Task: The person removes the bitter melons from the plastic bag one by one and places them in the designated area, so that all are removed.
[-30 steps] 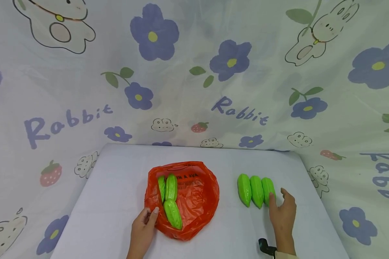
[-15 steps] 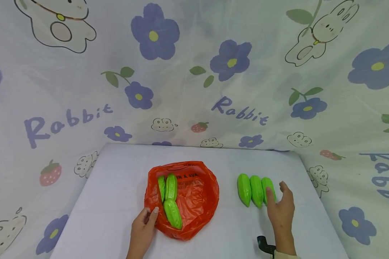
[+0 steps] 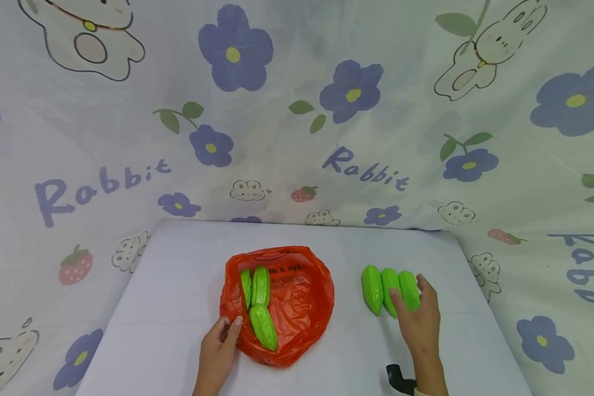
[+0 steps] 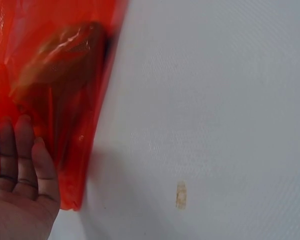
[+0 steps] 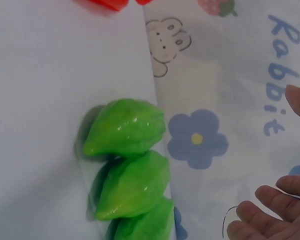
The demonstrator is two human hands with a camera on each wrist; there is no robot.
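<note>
On the left of the white table, in the head view, lies an opened red plastic bag (image 3: 304, 308). Inside it are three glossy green bumpy vegetables that look like bitter melons (image 3: 263, 328). My left hand (image 3: 216, 347) pinches the bag's near-left rim, thumb over the edge and fingers (image 4: 24, 150) along the outside. To the right, three smooth green vegetables with pointed ends (image 3: 372, 290) lie side by side; their exact kind is unclear. Over the rightmost one hovers my right hand (image 3: 419, 322), thumb and fingers spread, holding nothing. In the right wrist view the fingers (image 5: 270, 215) are apart from them.
The white table (image 3: 178, 264) has its back edge against a hanging cloth (image 3: 287, 110) printed with flowers and rabbits. A black strap-like piece (image 3: 398, 379) sits at my right wrist. A small brown mark (image 4: 181, 195) shows on the tabletop.
My right hand has shifted left, from beside the rightmost vegetable to over it. The left hand, the bag and the vegetables stay where they were.
</note>
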